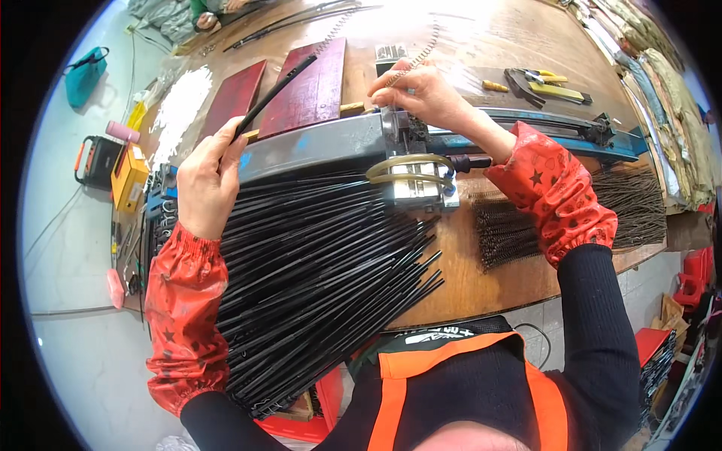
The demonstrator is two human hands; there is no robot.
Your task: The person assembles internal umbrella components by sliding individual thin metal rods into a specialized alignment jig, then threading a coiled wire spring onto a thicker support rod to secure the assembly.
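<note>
My left hand [209,177] is closed round the lower end of a thin black tube [282,89], which slants up and to the right. A thin coil spring [335,31] continues from the tube's far end and runs out of the top of the picture. My right hand [425,92] pinches a coil spring [432,46] that arches up from its fingers; whether it is the same spring, I cannot tell. Just below that hand stands a small metal bench machine [417,184] with a looped yellowish hose [398,159], fixed to a long grey-blue rail [323,144].
Many black tubes [316,255] lie fanned before the rail, left of centre. Coil springs [508,233] are heaped at right. Dark red boards [316,83], white small pieces [180,105] and yellow-handled tools [553,86] lie beyond. Another person's hand [207,20] shows at upper left.
</note>
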